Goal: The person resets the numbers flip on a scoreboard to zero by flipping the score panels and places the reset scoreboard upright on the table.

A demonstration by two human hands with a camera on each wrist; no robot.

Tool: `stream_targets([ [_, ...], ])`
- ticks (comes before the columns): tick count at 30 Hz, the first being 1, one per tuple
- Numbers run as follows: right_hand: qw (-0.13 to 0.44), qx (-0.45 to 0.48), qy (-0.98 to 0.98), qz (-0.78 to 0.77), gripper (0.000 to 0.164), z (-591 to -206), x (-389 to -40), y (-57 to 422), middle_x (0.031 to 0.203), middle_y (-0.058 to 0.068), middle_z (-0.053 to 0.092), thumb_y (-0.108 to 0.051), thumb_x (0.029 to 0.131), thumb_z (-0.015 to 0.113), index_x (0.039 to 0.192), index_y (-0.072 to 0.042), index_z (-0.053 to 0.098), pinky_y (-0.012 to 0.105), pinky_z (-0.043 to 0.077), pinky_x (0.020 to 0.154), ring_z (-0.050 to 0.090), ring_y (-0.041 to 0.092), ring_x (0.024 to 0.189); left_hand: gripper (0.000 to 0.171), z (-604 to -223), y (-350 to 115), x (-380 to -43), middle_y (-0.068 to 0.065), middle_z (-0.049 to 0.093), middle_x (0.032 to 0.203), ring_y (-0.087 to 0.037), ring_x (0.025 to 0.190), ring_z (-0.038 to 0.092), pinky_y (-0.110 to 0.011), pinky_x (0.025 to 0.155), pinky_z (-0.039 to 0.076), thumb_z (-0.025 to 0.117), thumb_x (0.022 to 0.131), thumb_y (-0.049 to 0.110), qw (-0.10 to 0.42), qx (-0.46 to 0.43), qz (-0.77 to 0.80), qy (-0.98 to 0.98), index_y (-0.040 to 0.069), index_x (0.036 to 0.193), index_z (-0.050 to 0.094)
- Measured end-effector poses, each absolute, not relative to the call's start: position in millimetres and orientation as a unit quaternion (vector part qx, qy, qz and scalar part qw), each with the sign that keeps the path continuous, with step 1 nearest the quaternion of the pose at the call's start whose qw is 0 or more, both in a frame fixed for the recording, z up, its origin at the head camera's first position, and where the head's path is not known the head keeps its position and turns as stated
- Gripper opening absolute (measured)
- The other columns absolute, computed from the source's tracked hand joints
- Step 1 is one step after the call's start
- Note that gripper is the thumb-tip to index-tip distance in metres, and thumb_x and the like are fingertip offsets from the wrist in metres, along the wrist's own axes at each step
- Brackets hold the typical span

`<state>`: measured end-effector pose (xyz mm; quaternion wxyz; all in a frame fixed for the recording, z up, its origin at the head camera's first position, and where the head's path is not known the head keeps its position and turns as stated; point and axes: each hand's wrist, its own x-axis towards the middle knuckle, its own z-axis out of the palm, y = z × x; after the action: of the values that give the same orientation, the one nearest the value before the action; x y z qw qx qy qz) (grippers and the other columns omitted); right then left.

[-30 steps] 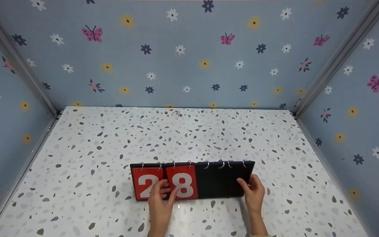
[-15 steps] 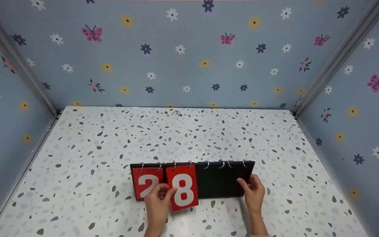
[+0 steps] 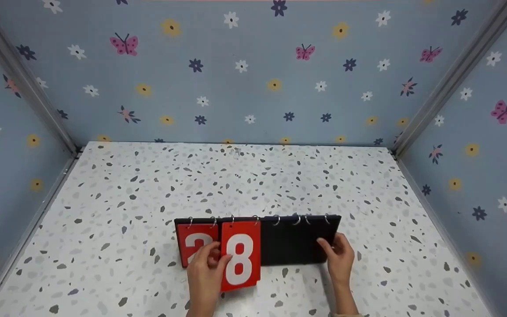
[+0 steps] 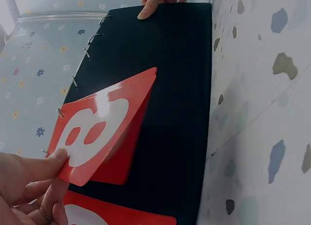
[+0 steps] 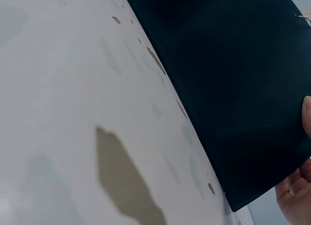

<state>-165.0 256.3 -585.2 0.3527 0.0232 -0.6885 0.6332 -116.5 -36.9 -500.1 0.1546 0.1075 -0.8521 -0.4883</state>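
A black flip scoreboard [image 3: 293, 242] stands propped on the table, with metal rings along its top edge. My left hand [image 3: 205, 273] pinches the left edge of the red card with a white 8 [image 3: 241, 257], thumb in front and fingers behind. This card is lifted forward off the board; in the left wrist view another red card [image 4: 121, 169] shows beneath it. The red card with a white 2 [image 3: 187, 244] hangs at the left, partly hidden by that hand. At the board's right end, my right hand [image 3: 340, 259] grips the edge, thumb on the front face.
The scoreboard rests on a white speckled tabletop [image 3: 236, 185]. Blue walls [image 3: 253, 88] with flowers and butterflies enclose the back and sides. Several rings [image 3: 297, 219] on the board's right half carry no cards.
My left hand has drawn the 8 card away from the board and moved slightly down and left. The right hand has kept its grip in the same place.
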Motion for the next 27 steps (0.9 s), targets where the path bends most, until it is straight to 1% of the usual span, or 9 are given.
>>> stream_targets([
  [3,0.358,0.023,-0.700,0.618,0.019,-589.8,-167.1,258.3,0.073,0.006,0.060,0.000,0.071,0.071,0.087,-0.002,0.062,0.016,0.043,0.052,0.055,0.011,0.062,0.042,-492.4,-37.0,-114.5,-0.001,0.058,0.081,-0.010,0.064,0.049,-0.024,0.060,0.048,0.076,0.068,0.008,0.144,0.114,-0.491,-0.851,0.006,0.104,0.056],
  [6,0.349,0.009,-0.710,0.612,0.017,-576.9,-162.7,252.9,0.073,0.009,0.060,0.004,0.072,0.070,0.087,0.002,0.061,0.016,0.044,0.053,0.056,0.011,0.063,0.041,-484.1,-39.4,-112.0,0.000,0.059,0.081,-0.010,0.063,0.049,-0.022,0.059,0.047,0.075,0.069,0.008,0.115,0.102,-0.508,-0.847,0.008,0.105,0.054],
  [9,0.335,-0.012,-0.711,0.618,0.017,-556.7,-155.5,244.2,0.071,0.014,0.059,0.011,0.070,0.068,0.085,0.010,0.059,0.017,0.044,0.052,0.055,0.012,0.061,0.034,-477.3,-43.4,-109.3,0.000,0.059,0.082,-0.011,0.062,0.048,-0.020,0.058,0.044,0.072,0.073,0.008,0.095,0.066,-0.539,-0.835,0.008,0.104,0.058],
  [10,0.330,-0.019,-0.708,0.624,0.018,-551.0,-153.5,242.0,0.071,0.016,0.058,0.014,0.069,0.067,0.084,0.013,0.057,0.018,0.044,0.052,0.055,0.013,0.061,0.031,-475.7,-44.6,-108.7,0.001,0.059,0.080,-0.011,0.062,0.048,-0.020,0.057,0.044,0.071,0.074,0.008,0.095,0.052,-0.546,-0.831,0.008,0.103,0.060],
  [15,0.333,-0.018,-0.707,0.623,0.018,-563.1,-157.6,247.8,0.071,0.009,0.060,0.013,0.069,0.067,0.085,0.010,0.058,0.017,0.044,0.052,0.056,0.011,0.061,0.018,-472.6,-51.1,-108.6,0.001,0.062,0.083,-0.010,0.068,0.054,-0.020,0.059,0.047,0.064,0.081,0.004,0.111,0.003,-0.568,-0.815,0.006,0.098,0.066],
  [18,0.335,-0.013,-0.706,0.624,0.019,-560.1,-156.2,246.4,0.071,0.008,0.060,0.013,0.069,0.068,0.084,0.010,0.058,0.017,0.045,0.053,0.056,0.010,0.062,0.019,-471.3,-54.5,-109.7,-0.001,0.063,0.092,-0.011,0.078,0.057,-0.021,0.065,0.048,0.057,0.084,0.000,0.113,-0.015,-0.583,-0.805,0.005,0.101,0.066],
  [21,0.336,-0.006,-0.702,0.628,0.019,-552.0,-153.6,242.5,0.070,0.011,0.060,0.015,0.068,0.067,0.084,0.013,0.057,0.017,0.045,0.053,0.056,0.011,0.062,0.024,-468.8,-56.2,-111.2,-0.005,0.062,0.095,-0.015,0.082,0.057,-0.021,0.068,0.049,0.057,0.082,-0.007,0.111,-0.026,-0.603,-0.790,0.003,0.103,0.064],
  [24,0.337,-0.002,-0.702,0.627,0.019,-545.1,-151.5,239.4,0.070,0.013,0.060,0.016,0.068,0.066,0.084,0.014,0.056,0.017,0.044,0.053,0.057,0.011,0.061,0.027,-466.1,-56.3,-114.4,-0.005,0.063,0.092,-0.018,0.081,0.059,-0.021,0.068,0.049,0.061,0.077,-0.010,0.139,-0.041,-0.604,-0.783,0.003,0.100,0.066],
  [27,0.337,-0.005,-0.710,0.619,0.018,-549.1,-152.9,241.4,0.071,0.013,0.061,0.014,0.069,0.067,0.083,0.012,0.057,0.017,0.045,0.053,0.057,0.011,0.062,0.027,-463.3,-55.8,-120.6,-0.001,0.063,0.087,-0.015,0.078,0.058,-0.020,0.068,0.048,0.065,0.072,-0.012,0.209,-0.062,-0.579,-0.785,0.006,0.091,0.069],
])
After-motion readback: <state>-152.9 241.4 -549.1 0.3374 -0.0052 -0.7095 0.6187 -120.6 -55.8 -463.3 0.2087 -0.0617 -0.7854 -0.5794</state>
